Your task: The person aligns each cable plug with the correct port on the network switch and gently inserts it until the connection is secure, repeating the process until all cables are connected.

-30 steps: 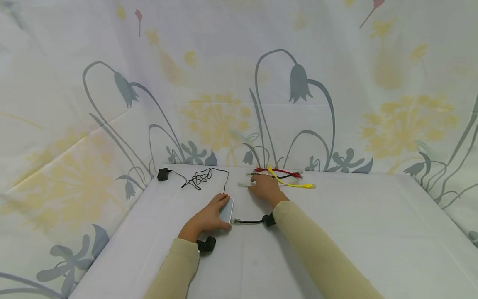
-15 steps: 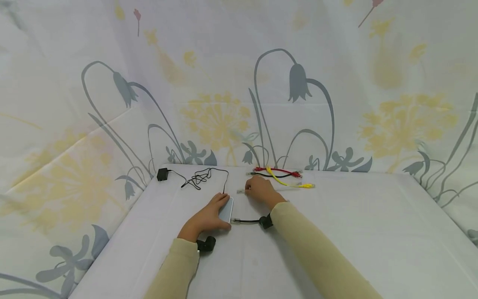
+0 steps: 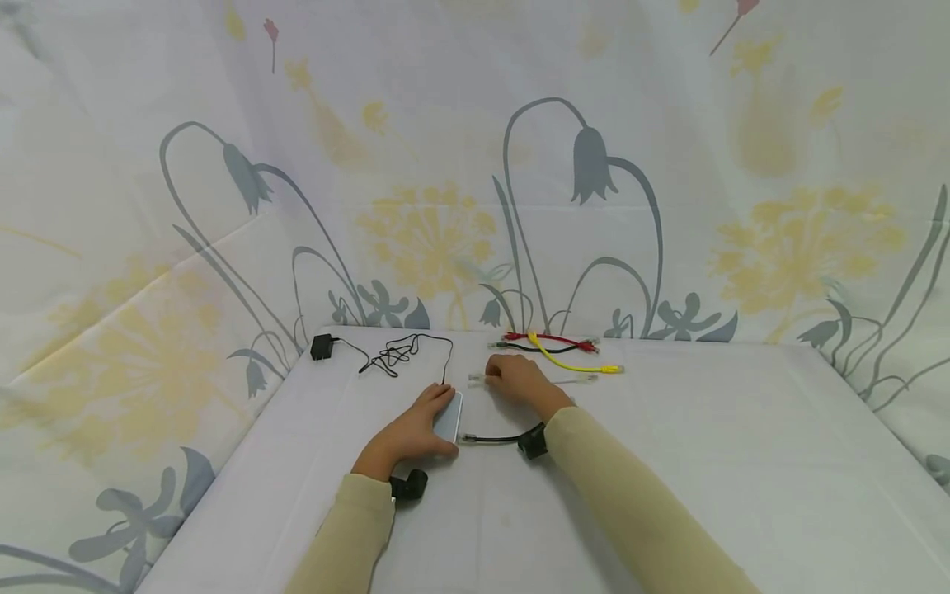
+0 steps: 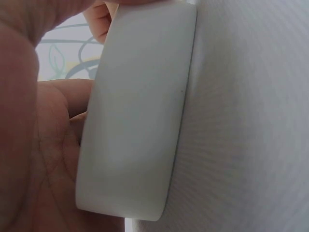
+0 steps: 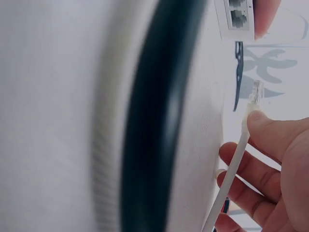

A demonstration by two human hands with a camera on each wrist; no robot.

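Note:
My left hand grips a white network switch on the table, thumb at its near end and fingers at its far end. Its smooth white side fills the middle of the left wrist view. Between thumb and fingers my right hand pinches a white network cable, just behind its clear plug. The plug points toward the switch, apart from it. Two ports show on the switch in the right wrist view. A short black network cable has its plug at the switch's right side; whether inserted is unclear.
Red, black and yellow network cables lie at the back, partly crossing. A black power adapter stands back left, its tangled thin cord running to the switch's far end. A patterned cloth rises behind the table.
My right hand has shifted slightly left and drawn the white cable toward me, so its far end now lies nearer than the yellow cable. The left hand and switch stay in place.

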